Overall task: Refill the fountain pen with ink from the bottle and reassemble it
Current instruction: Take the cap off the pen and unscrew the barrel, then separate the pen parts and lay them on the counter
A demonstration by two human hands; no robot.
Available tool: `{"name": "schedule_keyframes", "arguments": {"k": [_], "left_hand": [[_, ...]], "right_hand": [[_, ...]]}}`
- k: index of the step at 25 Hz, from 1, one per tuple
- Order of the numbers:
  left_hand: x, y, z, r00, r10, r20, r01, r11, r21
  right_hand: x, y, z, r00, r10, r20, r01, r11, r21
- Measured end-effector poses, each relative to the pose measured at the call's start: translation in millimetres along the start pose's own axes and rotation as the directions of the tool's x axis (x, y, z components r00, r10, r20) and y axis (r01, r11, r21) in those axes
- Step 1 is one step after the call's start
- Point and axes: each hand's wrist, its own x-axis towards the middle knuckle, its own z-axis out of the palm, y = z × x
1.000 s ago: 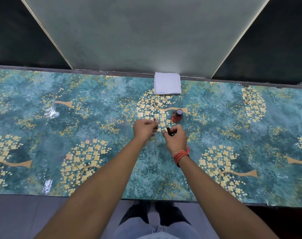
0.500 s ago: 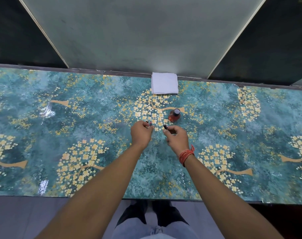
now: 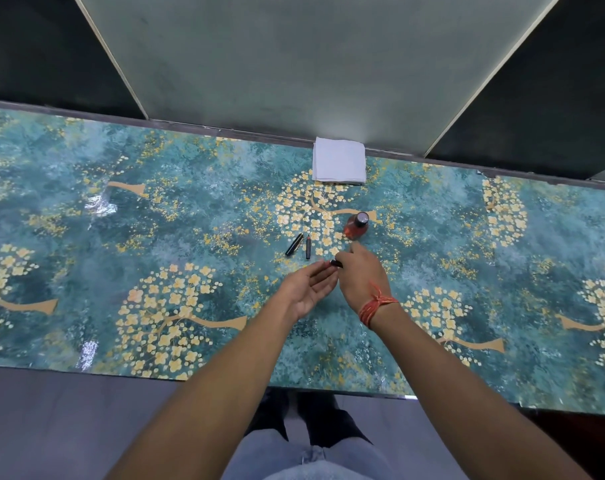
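The ink bottle [image 3: 356, 226] is taken as the landmark: it stands upright and capped on the patterned table [image 3: 190, 216], with reddish ink visible through the glass.

Just to its left two dark pen parts lie apart from one another: a cap-like piece with a clip [image 3: 294, 244], and nearer the bottle a slimmer section [image 3: 308, 247]; which part is which cannot be told with certainty.

In front of the bottle a short dark pen piece [image 3: 335, 263] is pinched by the right hand [image 3: 361, 277], whose index finger is stretched out toward the bottle's base. The left hand [image 3: 306, 289] is held palm-up with relaxed, spread fingers, its fingertips [image 3: 323, 268] beside that piece; nothing is gripped by it.

The pen appears to be dismantled, and the bottle is not yet opened, so uncapping is judged to be the step in hand. It is best done with the bottle steadied on the table by one hand while the cap is turned by the other, and with the held piece set down first, beside the other parts. A tilt would risk a spill on the glossy surface.

Behind the bottle, at the table's far edge, a folded white cloth [image 3: 339, 164] is ready for drips. No brand, label or writing can be read anywhere.
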Motion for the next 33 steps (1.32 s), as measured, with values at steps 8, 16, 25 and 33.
{"name": "schedule_keyframes", "arguments": {"k": [8, 16, 25, 33], "left_hand": [[1.0, 4.9, -5.6, 0.996, 0.07, -0.058, -0.072, 0.997, -0.035], [-0.4, 22.6, -2.3, 0.927, 0.339, -0.161, -0.307, 0.932, 0.193], [2.5, 38.4, 15.6, 0.919, 0.349, -0.183, -0.243, 0.868, 0.432], [11.1, 32.0, 38.1, 0.814, 0.577, -0.06, -0.316, 0.528, 0.788]], "right_hand": [[-17.3, 5.6, 15.1, 0.952, 0.305, -0.021, -0.265, 0.859, 0.438], [-21.5, 8.6, 32.2, 0.85, 0.513, 0.119, -0.498, 0.71, 0.499], [-4.8, 4.7, 36.1, 0.96, 0.189, 0.205, -0.251, 0.907, 0.339], [58.0, 31.7, -21.0, 0.949, 0.317, -0.001, -0.306, 0.917, 0.257]]}}
